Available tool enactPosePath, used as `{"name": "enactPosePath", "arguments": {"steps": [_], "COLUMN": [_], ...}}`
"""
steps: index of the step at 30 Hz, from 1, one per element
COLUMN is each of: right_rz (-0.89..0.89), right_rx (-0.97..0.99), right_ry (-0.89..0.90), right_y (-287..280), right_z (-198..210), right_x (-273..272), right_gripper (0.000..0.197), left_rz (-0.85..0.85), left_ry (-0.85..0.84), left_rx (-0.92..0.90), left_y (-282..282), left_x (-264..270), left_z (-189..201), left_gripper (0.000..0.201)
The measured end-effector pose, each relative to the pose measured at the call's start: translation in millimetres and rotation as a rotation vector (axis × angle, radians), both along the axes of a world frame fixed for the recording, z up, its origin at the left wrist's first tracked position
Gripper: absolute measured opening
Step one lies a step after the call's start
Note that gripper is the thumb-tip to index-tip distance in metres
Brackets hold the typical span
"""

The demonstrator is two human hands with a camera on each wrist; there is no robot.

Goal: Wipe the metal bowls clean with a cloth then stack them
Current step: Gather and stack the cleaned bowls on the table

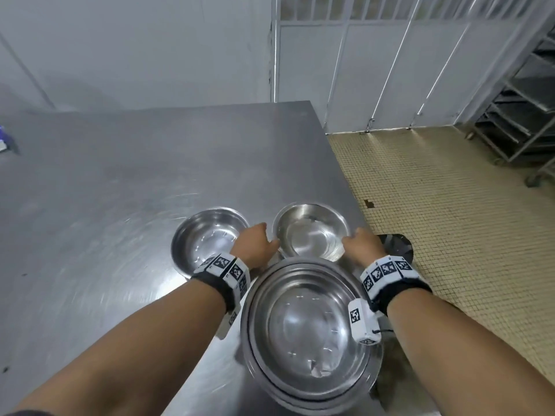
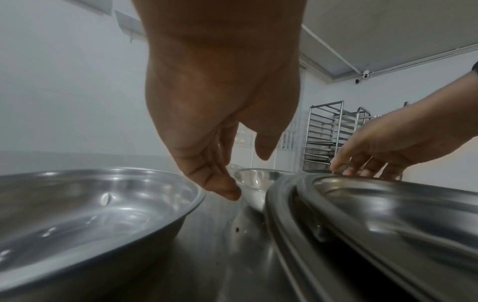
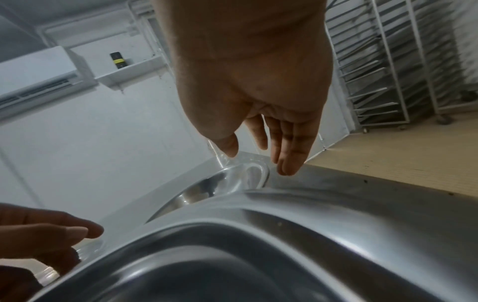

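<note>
Fingers loose and empty on left hand point(image 1: 255, 247) and right hand point(image 1: 364, 243) flanking small bowl point(image 1: 312, 232); I'd grip opposite rims, thin slick steel.

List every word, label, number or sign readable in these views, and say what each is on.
No readable text in any view.
Wristbands: black-and-white square marker patterns, no letters or digits.
Cube at the right wrist: the same kind of pattern, no text.
Purple object at the table's left edge: cut off and too blurred to read.
Black device with a yellow band on the wall shelf: too small to read.
</note>
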State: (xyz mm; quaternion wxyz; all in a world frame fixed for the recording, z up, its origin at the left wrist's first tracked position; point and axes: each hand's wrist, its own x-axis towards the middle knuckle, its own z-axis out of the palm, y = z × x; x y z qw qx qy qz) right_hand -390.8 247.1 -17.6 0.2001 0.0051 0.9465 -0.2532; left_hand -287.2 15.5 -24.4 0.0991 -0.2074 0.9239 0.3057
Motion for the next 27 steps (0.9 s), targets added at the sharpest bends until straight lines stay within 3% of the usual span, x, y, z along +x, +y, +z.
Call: {"name": "enactPosePath", "arguments": {"steps": [3,8,13,17,22,27], "right_rz": [-0.021,-0.075,-0.11,-0.109,-0.058,0.065], "right_rx": [-0.022,-0.082,-0.214,-0.318,-0.359,-0.349], "right_ry": [-0.062,0.012,0.157,0.261,0.281,0.286], "right_y": [-5.5,-8.8,-12.6,-12.5,-2.3,23.8], "right_z": [-10.3,-11.9,10.6,33.5,47.2,35.7], "right_x": [-9.5,-23.0,-27.3,-22.3,1.9,48.3], "right_gripper": [0.024,0.026,0.027,0.025,0.025,0.023], "left_rz": [-0.009,0.067,0.178,0.251,0.324,0.307], "left_ry": [-0.046,-0.051,0.191,0.359,0.422,0.433], "left_rx": [0.02,0.186,0.328,0.313,0.301,0.233], "left_y": [-4.5,-8.2,-3.8,3.7,17.2,38.7], "left_x": [-21.0,-45.7,-53.1,-48.4,-20.3,39.1], "left_z": [-9.5,-15.1,6.4,29.8,42.1,31.3], "left_gripper": [0.036,0.008,0.027,0.029,0.031,0.033]}}
